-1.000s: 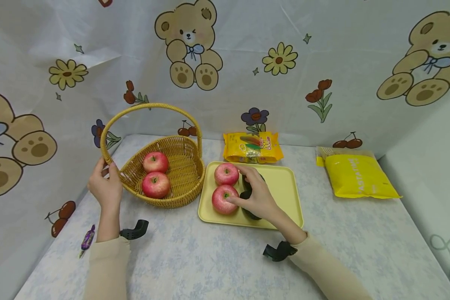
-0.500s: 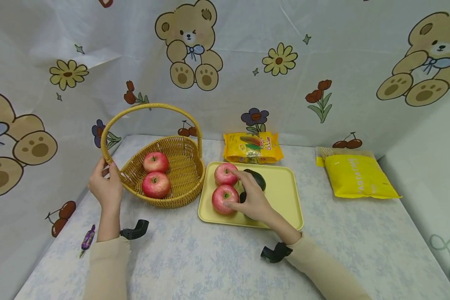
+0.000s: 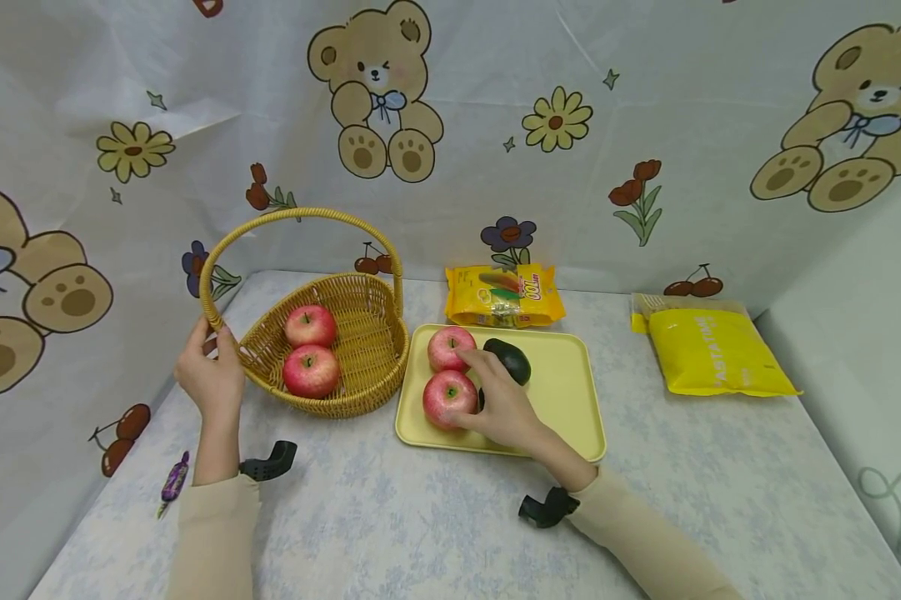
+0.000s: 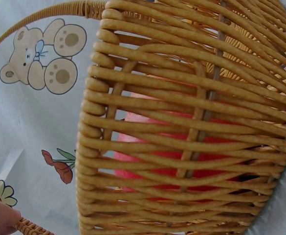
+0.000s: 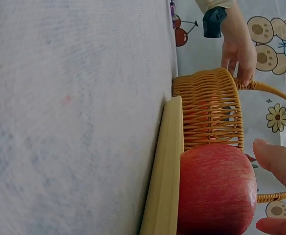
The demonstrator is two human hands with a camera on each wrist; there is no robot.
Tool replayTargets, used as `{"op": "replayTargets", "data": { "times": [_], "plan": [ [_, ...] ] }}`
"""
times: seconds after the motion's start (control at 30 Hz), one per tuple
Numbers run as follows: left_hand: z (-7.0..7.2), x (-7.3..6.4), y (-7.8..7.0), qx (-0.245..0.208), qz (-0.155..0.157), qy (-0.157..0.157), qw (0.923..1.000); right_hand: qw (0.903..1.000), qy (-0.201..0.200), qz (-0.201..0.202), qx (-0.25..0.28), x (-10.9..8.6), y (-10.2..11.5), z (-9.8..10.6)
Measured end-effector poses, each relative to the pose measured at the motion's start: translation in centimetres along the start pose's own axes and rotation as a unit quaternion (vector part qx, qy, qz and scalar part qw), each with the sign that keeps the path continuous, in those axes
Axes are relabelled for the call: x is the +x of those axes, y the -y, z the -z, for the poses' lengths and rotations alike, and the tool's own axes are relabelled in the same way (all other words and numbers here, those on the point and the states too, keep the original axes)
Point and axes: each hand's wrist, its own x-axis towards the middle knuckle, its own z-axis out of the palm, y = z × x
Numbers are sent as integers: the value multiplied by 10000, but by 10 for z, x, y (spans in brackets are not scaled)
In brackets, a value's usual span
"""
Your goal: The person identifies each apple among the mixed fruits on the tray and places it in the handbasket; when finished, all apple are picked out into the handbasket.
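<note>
My left grip (image 3: 212,371) pinches the basket handle (image 3: 300,213), and for the near apple (image 3: 447,398) on the left of the tray (image 3: 570,392), I'd best centre my right grip (image 3: 504,410), fingers parted beside it, before squeezing gently.

Red apples (image 3: 444,396) beside wicker basket (image 3: 371,392)

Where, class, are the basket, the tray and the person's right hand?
Basket (image 3: 363,337): head view, on its bare inside.
Tray (image 3: 561,387): head view, on its bare right part.
Right hand (image 3: 504,407): head view, on its back.
</note>
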Motion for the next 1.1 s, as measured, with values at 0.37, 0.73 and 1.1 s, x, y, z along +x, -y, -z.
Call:
{"op": "replayTargets", "data": {
  "times": [0.37,0.73,1.1],
  "plan": [
    [1,0,-2,19,31,19,10000,9982,0,30,-604,-1,0,-4],
    [0,0,-2,20,168,79,9998,9954,131,92,-948,-2,1,-4],
    [0,0,-2,28,136,60,9999,9932,123,159,-1149,-2,0,-7]
  ]
}}
